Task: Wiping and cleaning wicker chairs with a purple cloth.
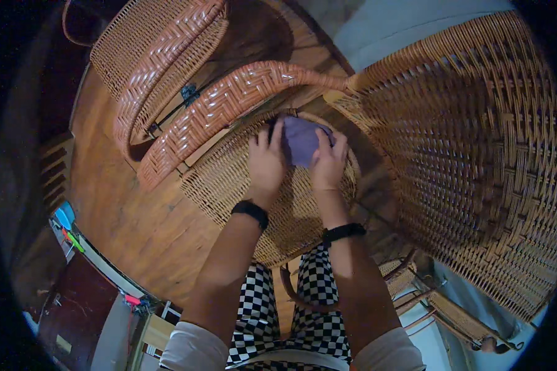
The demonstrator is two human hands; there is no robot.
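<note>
A folded purple cloth [302, 141] lies between my hands over the woven wicker seat [232, 185] of a chair. At its left edge is my left hand [267, 160], index finger against the fabric and the other fingers spread; whether it grips the cloth is unclear. My right hand [328, 160] pinches the cloth's right side between thumb and fingers. Both wrists wear black bands. To the right rises the chair's tall wicker backrest [450, 148]. Beyond the seat curves a glossy braided armrest [232, 99].
A second wicker chair [153, 51] stands at the upper left, close to the armrest. Wooden flooring [120, 204] spreads to the left. More wicker furniture [464, 315] is at the lower right. A dark red door [79, 306] and a blue plastic object [65, 214] are far left.
</note>
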